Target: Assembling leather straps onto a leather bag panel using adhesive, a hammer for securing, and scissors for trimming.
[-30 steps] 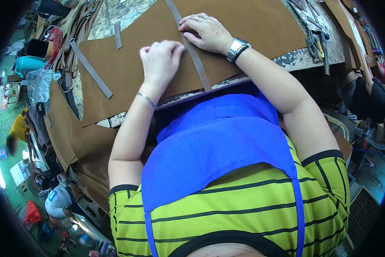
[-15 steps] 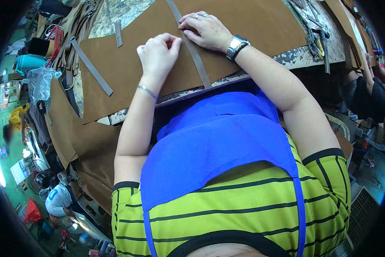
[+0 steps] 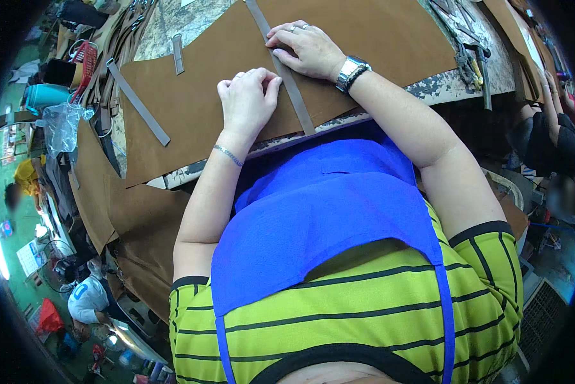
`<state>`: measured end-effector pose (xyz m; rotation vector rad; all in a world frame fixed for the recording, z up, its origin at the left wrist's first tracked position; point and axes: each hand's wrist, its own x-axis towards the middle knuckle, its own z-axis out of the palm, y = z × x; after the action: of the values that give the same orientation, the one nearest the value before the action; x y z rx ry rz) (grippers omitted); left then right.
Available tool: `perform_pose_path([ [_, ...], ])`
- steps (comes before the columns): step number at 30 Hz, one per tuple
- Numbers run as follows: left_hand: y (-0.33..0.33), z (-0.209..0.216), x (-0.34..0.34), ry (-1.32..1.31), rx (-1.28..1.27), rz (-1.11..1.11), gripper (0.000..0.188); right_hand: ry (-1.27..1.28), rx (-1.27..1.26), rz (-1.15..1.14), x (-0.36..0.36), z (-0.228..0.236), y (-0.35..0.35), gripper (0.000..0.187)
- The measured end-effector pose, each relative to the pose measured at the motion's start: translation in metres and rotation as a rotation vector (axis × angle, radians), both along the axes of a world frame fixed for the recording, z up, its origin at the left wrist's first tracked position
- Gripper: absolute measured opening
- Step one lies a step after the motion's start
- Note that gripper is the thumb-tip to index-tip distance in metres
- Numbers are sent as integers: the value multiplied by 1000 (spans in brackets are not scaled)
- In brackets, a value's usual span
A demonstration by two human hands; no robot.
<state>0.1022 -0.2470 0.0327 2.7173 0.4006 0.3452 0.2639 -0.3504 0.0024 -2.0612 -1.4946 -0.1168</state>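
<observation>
A large brown leather-looking panel (image 3: 390, 61) lies flat on the worktable, with a long narrow grey strap (image 3: 293, 94) running across it to the near edge. My right hand (image 3: 308, 51), wearing a ring and a wristwatch, has its bent fingers and thumb tip on the strap and presses it against the panel. Just left of the strap, my left hand (image 3: 247, 102) is closed, thumb and fingers drawn together. Whatever is in that pinch, if anything, is too small to make out. A second grey strap (image 3: 138, 102) and a short looped strap (image 3: 178, 54) lie farther left on the panel.
Many hanging straps (image 3: 118, 51) bunch at the table's far left, near a teal container (image 3: 46, 96) and a red basket (image 3: 87, 61). Metal tools (image 3: 478, 61) lie at the right edge. A co-worker in white (image 3: 89, 297) bends at lower left; another person's arm (image 3: 548, 105) shows at far right.
My left hand has moved nearer to me and slightly right, down along the grey strap, still closed. My right hand has stayed almost in place on the strap.
</observation>
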Motion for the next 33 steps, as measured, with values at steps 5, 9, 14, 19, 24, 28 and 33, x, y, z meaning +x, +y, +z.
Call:
perform_pose_path([
  [5, 15, -3, 0, -181, 303, -170, 11, -15, 15, 38, -2, 4, 1, 19],
  [9, 13, -5, 8, -96, 326, -97, 14, -2, 0, 51, -5, 6, 2, 19],
  [14, 19, -12, 31, -113, 266, 150, 14, -32, 16, 34, -4, 3, 4, 19],
  [19, 17, -5, 34, 24, 23, 183, 19, -57, 37, 47, -4, 9, 5, 16],
  [24, 8, -4, 9, 37, -105, 101, 17, -48, 50, 72, -6, 12, 8, 14],
  [28, 27, -12, 10, -109, -148, 104, 14, -43, 13, 99, -7, 12, 2, 19],
  [33, 48, -23, 12, -282, -172, 84, 10, -13, -80, 78, -29, 17, -6, 22],
])
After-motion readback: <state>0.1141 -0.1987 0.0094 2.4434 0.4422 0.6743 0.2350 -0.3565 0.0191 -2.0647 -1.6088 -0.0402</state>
